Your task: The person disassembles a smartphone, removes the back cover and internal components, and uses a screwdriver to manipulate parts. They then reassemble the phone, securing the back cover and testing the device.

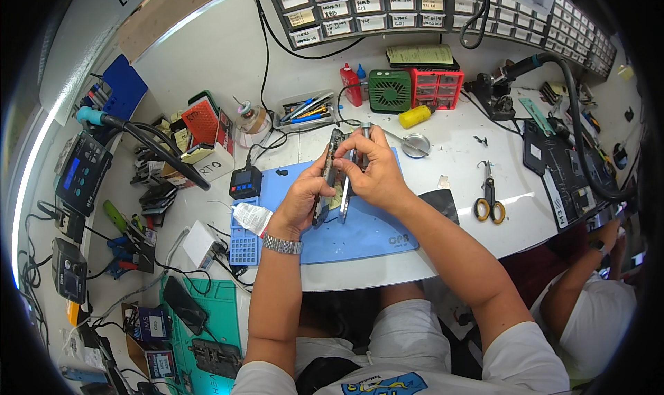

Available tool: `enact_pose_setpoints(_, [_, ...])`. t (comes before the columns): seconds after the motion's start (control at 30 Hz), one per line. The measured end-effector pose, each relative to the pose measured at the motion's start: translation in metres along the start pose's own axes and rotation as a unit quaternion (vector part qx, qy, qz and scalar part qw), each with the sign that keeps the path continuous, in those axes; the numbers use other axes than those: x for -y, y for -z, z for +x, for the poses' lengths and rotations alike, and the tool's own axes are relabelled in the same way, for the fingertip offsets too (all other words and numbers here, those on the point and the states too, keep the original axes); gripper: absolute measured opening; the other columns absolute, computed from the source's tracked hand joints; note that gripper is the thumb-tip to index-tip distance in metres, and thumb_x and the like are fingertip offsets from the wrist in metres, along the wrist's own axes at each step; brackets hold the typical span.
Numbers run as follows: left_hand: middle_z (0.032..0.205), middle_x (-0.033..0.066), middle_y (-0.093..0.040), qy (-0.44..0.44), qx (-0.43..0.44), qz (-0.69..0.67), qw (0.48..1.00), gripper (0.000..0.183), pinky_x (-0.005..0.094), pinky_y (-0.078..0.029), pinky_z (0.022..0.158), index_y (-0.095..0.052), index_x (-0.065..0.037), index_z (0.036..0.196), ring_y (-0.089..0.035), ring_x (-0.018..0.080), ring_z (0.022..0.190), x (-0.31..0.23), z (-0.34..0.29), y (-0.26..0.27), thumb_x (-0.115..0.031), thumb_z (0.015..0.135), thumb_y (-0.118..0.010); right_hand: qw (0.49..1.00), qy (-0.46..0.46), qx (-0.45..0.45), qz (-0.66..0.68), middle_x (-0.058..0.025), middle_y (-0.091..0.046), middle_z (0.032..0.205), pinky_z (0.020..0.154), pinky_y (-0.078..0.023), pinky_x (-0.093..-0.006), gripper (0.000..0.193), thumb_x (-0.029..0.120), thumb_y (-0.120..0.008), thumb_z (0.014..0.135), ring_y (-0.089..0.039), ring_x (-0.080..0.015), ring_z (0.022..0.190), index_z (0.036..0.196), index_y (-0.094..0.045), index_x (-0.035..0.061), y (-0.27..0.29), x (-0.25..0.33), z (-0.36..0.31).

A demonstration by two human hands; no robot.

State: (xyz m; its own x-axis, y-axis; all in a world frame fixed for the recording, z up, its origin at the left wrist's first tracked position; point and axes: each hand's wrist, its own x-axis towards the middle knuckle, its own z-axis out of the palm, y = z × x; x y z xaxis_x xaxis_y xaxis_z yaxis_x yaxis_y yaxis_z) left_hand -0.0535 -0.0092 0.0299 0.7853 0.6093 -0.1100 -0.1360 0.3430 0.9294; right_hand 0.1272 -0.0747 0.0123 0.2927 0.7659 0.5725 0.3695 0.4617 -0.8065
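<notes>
Over a blue work mat (315,246), my left hand (302,196), with a metal watch at the wrist, is closed around an opened phone's dark body (322,191), held on edge. Its inner parts face my right hand (379,174). The right fingers are bent and pinched together at the phone's upper part. A thin silver-edged panel (345,203) stands beside the body, under the right hand; whether it is joined to the phone I cannot tell. A silver round-ended tool (366,127) sticks up from the right fingers, its other end hidden.
Scissors (489,198) and a round metal tin (416,145) lie to the right. A white tube (252,217) and a small black device (245,183) are left of the mat. Behind stand a pen tray (306,111) and red drawers (437,89). Another person's arm (577,277) shows at right.
</notes>
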Motion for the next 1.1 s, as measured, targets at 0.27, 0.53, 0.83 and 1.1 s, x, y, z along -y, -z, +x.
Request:
enact_pose_setpoints(0.27, [0.132, 0.0090, -0.066, -0.028, -0.025, 0.020, 0.999, 0.092, 0.0280, -0.055, 0.103, -0.049, 0.000, 0.161, -0.067, 0.0171, 0.115, -0.001, 0.000, -0.008, -0.008, 0.071, -0.063, 1.000, 0.018, -0.013, -0.015, -0.0074, -0.052, 0.113, 0.075, -0.049, -0.0281, 0.021, 0.004, -0.086, 0.087, -0.053, -0.0151, 0.087, 0.105, -0.078, 0.0089, -0.001, -0.004, -0.001])
enact_pose_setpoints(0.53, [0.128, 0.0065, -0.067, -0.020, -0.034, 0.031, 0.999, 0.090, 0.0261, -0.052, 0.103, -0.052, -0.001, 0.160, -0.065, 0.0152, 0.114, 0.000, 0.000, -0.011, -0.007, 0.071, -0.064, 1.000, -0.005, -0.004, -0.006, -0.0088, -0.051, 0.112, 0.072, -0.049, -0.0281, 0.020, -0.001, -0.082, 0.086, -0.053, -0.0153, 0.083, 0.103, -0.075, 0.0077, 0.000, -0.006, -0.002])
enact_pose_setpoints(0.83, [0.128, 0.0047, -0.064, -0.020, -0.041, 0.024, 0.999, 0.090, 0.0259, -0.051, 0.103, -0.047, -0.002, 0.163, -0.063, 0.0153, 0.112, 0.004, 0.002, -0.007, -0.007, 0.074, -0.061, 1.000, -0.025, -0.003, -0.013, -0.0075, -0.050, 0.103, 0.078, -0.048, -0.0332, 0.017, -0.002, -0.080, 0.086, -0.052, -0.0194, 0.086, 0.097, -0.070, 0.0069, -0.004, -0.001, -0.001])
enact_pose_setpoints(1.1, [0.134, 0.0154, -0.067, -0.062, -0.107, -0.051, 0.991, 0.073, 0.0382, -0.059, 0.102, -0.051, 0.003, 0.153, -0.067, 0.0232, 0.115, 0.009, 0.006, 0.016, -0.009, 0.082, -0.054, 0.978, -0.168, 0.000, -0.124, -0.0105, -0.055, 0.105, 0.084, -0.052, -0.0369, 0.016, 0.000, -0.081, 0.088, -0.058, -0.0226, 0.090, 0.100, -0.071, 0.0052, 0.007, -0.007, 0.005])
